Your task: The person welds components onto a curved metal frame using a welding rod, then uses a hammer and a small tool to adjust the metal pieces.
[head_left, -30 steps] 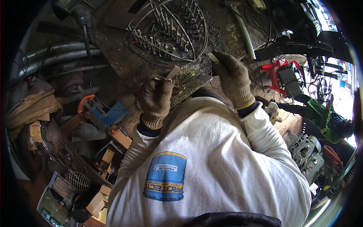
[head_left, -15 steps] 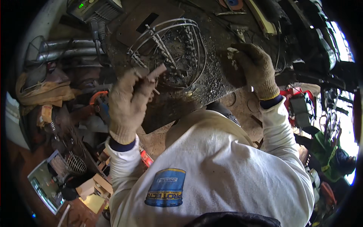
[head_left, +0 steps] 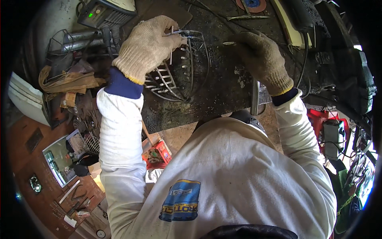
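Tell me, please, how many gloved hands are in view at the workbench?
2. The left hand grips the top of the wire cage on the workbench; the right hand pinches a thin rod just right of the cage. No others show.

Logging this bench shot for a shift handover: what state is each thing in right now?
Left hand: gloved, fingers closed on the wire frame's top.
Right hand: gloved, pinching a thin rod.
Wire frame: lying on the workbench, gripped at one end.
Thin rod: held just above the bench.
Workbench: dark, scorched and spattered.
Grey machine: green light on.
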`<state>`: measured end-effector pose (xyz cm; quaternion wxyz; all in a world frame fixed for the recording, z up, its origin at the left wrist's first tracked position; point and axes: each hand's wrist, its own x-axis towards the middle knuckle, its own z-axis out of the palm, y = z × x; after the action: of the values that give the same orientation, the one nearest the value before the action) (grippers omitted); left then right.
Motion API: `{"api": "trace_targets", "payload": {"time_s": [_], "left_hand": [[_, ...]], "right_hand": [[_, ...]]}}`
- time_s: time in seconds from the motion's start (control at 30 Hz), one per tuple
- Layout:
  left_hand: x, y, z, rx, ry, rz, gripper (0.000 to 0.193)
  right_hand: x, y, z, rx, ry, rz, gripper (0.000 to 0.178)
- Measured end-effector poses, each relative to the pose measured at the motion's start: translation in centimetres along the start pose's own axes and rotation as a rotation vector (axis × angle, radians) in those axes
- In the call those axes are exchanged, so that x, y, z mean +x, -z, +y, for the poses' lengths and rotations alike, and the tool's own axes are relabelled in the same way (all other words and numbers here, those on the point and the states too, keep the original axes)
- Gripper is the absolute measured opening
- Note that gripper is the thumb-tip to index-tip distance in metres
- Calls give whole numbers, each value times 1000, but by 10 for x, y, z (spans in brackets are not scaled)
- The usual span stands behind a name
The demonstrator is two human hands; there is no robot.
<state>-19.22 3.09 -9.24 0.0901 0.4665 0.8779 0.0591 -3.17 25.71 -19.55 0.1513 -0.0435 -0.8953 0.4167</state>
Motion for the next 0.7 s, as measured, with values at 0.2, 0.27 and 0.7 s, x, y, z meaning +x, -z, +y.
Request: {"api": "trace_targets", "payload": {"time_s": [0.2,0.27,0.7], "left_hand": [[10,-14,-5,109,-71,25,52],[18,-14,2,137,14,-8,51],[23,-20,4,77,360,-81,50]], "right_hand": [[0,-12,12,65,21,-29,25],[0,-18,15,104,41,-14,25],[26,-45,10,95,99,-39,19]]}}
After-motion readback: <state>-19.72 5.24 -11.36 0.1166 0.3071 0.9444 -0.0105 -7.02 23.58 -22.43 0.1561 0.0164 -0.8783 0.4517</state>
